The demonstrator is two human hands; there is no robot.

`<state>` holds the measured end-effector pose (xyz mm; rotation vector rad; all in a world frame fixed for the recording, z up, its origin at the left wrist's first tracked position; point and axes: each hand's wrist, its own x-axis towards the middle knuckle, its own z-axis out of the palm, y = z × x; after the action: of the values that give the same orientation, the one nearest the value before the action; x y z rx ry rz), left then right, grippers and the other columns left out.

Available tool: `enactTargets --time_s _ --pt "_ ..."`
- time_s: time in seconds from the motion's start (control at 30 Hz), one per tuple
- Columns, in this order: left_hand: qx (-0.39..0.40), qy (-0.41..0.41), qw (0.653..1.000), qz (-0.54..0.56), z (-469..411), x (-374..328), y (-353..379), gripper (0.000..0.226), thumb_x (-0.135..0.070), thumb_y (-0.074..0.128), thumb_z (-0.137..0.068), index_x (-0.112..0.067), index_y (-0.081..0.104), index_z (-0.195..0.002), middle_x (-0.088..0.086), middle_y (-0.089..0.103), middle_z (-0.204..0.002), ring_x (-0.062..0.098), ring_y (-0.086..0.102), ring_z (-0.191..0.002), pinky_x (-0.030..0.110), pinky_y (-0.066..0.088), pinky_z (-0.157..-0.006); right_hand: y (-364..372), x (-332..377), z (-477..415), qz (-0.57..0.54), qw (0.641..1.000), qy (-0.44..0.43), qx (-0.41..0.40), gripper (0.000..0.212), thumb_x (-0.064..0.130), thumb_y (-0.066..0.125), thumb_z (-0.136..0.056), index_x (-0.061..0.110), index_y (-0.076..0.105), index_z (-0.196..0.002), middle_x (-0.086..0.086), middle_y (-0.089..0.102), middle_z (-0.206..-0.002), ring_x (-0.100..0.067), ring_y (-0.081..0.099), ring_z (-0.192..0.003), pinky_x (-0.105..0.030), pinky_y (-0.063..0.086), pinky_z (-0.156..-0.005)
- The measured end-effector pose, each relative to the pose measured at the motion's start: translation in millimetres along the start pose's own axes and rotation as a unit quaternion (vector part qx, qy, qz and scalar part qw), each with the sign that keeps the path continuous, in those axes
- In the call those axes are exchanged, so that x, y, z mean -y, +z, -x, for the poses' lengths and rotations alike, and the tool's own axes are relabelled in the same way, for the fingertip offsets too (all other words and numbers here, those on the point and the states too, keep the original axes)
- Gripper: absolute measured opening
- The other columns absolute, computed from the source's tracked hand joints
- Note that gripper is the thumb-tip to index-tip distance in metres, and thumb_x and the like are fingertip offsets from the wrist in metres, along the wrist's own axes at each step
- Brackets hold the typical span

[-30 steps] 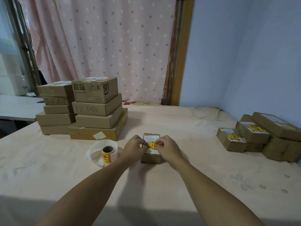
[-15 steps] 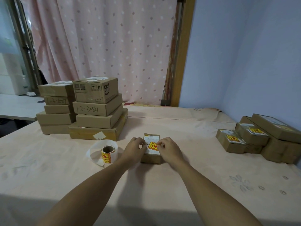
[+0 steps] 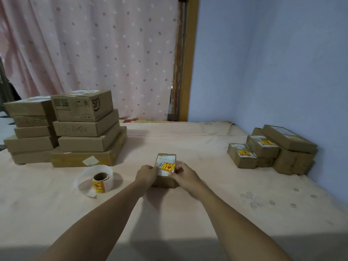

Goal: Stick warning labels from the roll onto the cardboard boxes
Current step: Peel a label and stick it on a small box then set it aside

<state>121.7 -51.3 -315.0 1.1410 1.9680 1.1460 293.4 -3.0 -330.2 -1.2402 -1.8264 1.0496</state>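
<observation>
I have one small box [image 3: 166, 156] in the middle of the desk [image 3: 169, 213], right in front of me. My left hand [image 3: 147, 175] holds its left side, fingers curled round the edge. My right hand [image 3: 185, 177] grips its right side the same way, though it looks a bit blurry. On top of the box I see one white paper [image 3: 162, 171] and one yellow warning label [image 3: 169, 166], stuck flat between my two hands. One roll [image 3: 100, 180] of labels lies to my left, near the box but not touching it. Behind the roll stand two piles of boxes: five in the left pile [image 3: 31, 132] and four in the right pile [image 3: 84, 129]. Far to my right, by the blue wall [image 3: 273, 72], is a heap of boxes [image 3: 286, 159]. Two of them show yellow labels.
</observation>
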Motion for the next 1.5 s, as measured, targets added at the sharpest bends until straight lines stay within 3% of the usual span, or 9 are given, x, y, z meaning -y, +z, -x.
enactTargets --time_s 0.17,0.43,0.57,0.73,0.9,1.07,1.23,1.37,1.5 --pt "0.041 0.009 0.990 0.138 18.6 -30.5 56.5 0.041 -0.041 0.054 -0.070 -0.012 0.074 -0.092 0.008 0.073 -0.093 0.025 0.064 -0.085 0.033 0.046 -0.071 -55.6 -11.5 9.1 -0.020 0.996 -0.006 -0.088 0.029 0.037 0.077 -0.087 0.022 0.065 -0.109 0.011 0.071 -0.108 -0.007 0.067 -0.102 -0.032 0.055 -0.092" --pt "0.121 0.172 0.956 0.204 51.4 -86.7 149.0 0.031 -0.013 0.058 -0.092 -0.030 0.074 -0.113 -0.012 0.077 -0.104 0.008 0.071 -0.098 0.032 0.058 -0.085 -141.8 -40.9 31.5 -0.072 0.957 -0.015 -0.281 0.009 0.033 0.068 -0.097 0.025 0.066 -0.101 0.012 0.070 -0.098 -0.009 0.067 -0.098 -0.011 0.045 -0.073" --pt "0.119 0.212 0.946 0.217 51.1 -107.2 192.1 0.028 -0.015 0.060 -0.096 -0.031 0.071 -0.117 -0.016 0.075 -0.106 0.001 0.069 -0.099 0.026 0.055 -0.088 -171.1 -62.7 32.1 -0.079 0.932 -0.031 -0.351 0.021 0.034 0.070 -0.095 0.026 0.068 -0.113 0.006 0.069 -0.112 -0.011 0.065 -0.105 -0.029 0.054 -0.091" --pt "0.099 0.224 0.940 0.239 43.4 -127.7 241.1 0.031 -0.015 0.063 -0.096 -0.020 0.070 -0.125 -0.008 0.074 -0.112 0.002 0.068 -0.101 0.025 0.055 -0.091 -192.3 -85.9 26.4 -0.045 0.915 -0.020 -0.400 0.040 0.018 0.065 -0.098 0.015 0.063 -0.138 -0.002 0.054 -0.128 -0.017 0.062 -0.101 -0.003 0.044 -0.073" --pt "0.065 0.230 0.936 0.257 28.9 -140.8 280.5 0.034 -0.015 0.063 -0.097 -0.020 0.067 -0.130 -0.015 0.070 -0.111 -0.001 0.064 -0.104 0.016 0.051 -0.087 -212.5 -103.7 2.7 -0.038 0.900 -0.021 -0.433 0.036 0.016 0.066 -0.097 0.013 0.062 -0.133 -0.001 0.060 -0.123 -0.018 0.063 -0.105 -0.007 0.045 -0.077" --pt "0.064 0.233 0.933 0.266 15.0 -148.2 307.3 0.039 -0.015 0.063 -0.097 -0.041 0.058 -0.126 -0.019 0.066 -0.114 -0.002 0.061 -0.109 0.023 0.052 -0.093 -220.7 -120.8 -23.8 -0.041 0.891 -0.027 -0.450 0.038 0.023 0.068 -0.094 0.023 0.056 -0.131 0.005 0.065 -0.118 -0.014 0.065 -0.104 -0.046 0.057 -0.092" --pt "0.066 0.279 0.925 0.249 2.0 -147.9 322.2 0.046 -0.020 0.061 -0.092 -0.040 0.057 -0.134 -0.015 0.064 -0.127 0.000 0.058 -0.117 0.023 0.050 -0.097 -225.5 -131.2 -34.5 0.007 0.893 -0.022 -0.449 0.053 0.021 0.067 -0.093 0.018 0.051 -0.143 0.000 0.051 -0.137 -0.021 0.060 -0.117 -0.046 0.054 -0.099" --pt "0.098 0.293 0.924 0.225 -0.6 -145.2 324.2 0.055 -0.009 0.061 -0.092 -0.043 0.054 -0.134 -0.017 0.062 -0.128 -0.006 0.055 -0.119 0.015 0.046 -0.099 -226.5 -129.8 -31.0 0.068 0.896 0.015 -0.438 0.061 0.022 0.067 -0.095 0.015 0.045 -0.152 -0.002 0.039 -0.150 -0.016 0.042 -0.135 -0.015 0.033 -0.100" --pt "0.083 0.312 0.929 0.178 0.0 -143.9 327.9 0.055 -0.015 0.059 -0.091 -0.054 0.048 -0.127 -0.026 0.056 -0.122 -0.009 0.050 -0.115 0.011 0.041 -0.096 -227.5 -130.4 -31.7 0.031 0.893 0.006 -0.449 0.061 0.022 0.068 -0.093 0.016 0.044 -0.149 -0.003 0.046 -0.146 -0.022 0.048 -0.133 -0.041 0.046 -0.107"
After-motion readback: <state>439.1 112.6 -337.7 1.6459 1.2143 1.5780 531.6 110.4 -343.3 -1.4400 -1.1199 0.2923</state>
